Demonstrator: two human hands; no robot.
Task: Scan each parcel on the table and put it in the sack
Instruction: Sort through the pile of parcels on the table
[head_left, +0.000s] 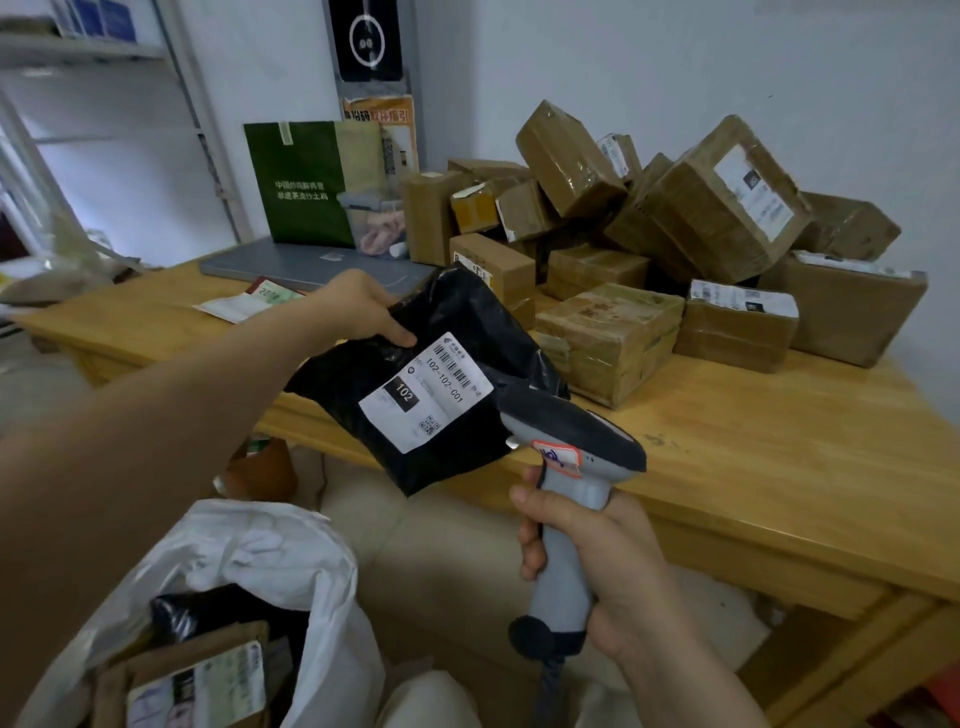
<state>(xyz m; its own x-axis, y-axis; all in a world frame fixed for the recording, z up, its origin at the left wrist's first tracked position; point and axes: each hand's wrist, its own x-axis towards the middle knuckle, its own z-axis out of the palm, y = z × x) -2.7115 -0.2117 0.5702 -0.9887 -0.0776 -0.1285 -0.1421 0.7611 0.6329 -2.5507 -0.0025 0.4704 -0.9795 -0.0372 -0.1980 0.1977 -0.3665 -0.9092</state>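
My left hand pinches the black plastic mailer parcel aloft by its top edge, its white label facing the grey handheld scanner gripped in my right hand, with the open white sack below-left.

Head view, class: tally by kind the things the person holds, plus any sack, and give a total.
Black parcel: 1, in the left hand
Scanner: 1, in the right hand
Sack: 1, white, open on the floor
Total: 3
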